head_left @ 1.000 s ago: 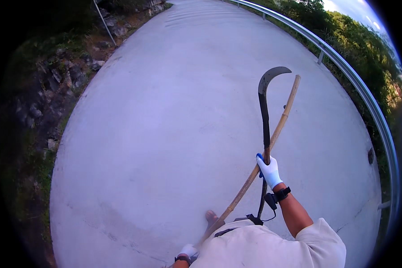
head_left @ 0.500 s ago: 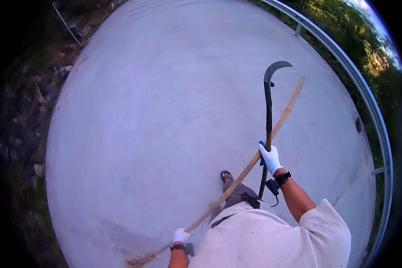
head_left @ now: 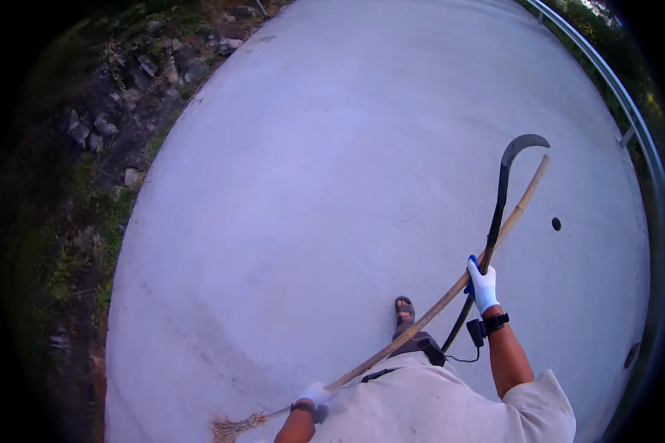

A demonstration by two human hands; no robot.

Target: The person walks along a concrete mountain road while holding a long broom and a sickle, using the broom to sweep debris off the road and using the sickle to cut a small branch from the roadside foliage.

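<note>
My right hand [head_left: 482,286], in a white and blue work glove, is closed round two crossing shafts. One belongs to a long-handled sickle [head_left: 503,181] with a dark hooked blade pointing up and away. The other is the pale bamboo handle of a broom [head_left: 428,315], slanting from far right to lower left. Lower down, my gloved left hand [head_left: 315,393] wraps round the same handle near its bristle end; its fingers are partly hidden. Dry, frayed broom bristles [head_left: 236,426] stick out beyond it, close to the pavement.
Pale concrete road [head_left: 273,221] lies all round me. Along its left edge runs a rocky, weedy bank [head_left: 89,129]; a metal guardrail [head_left: 613,77] curves along the right. A small dark round spot [head_left: 556,224] is on the road at right. My sandalled foot [head_left: 403,306] steps forward.
The view has swung left, so more of the rocky bank shows and the guardrail has slid toward the upper right. Both hands keep their hold on the broom and sickle.
</note>
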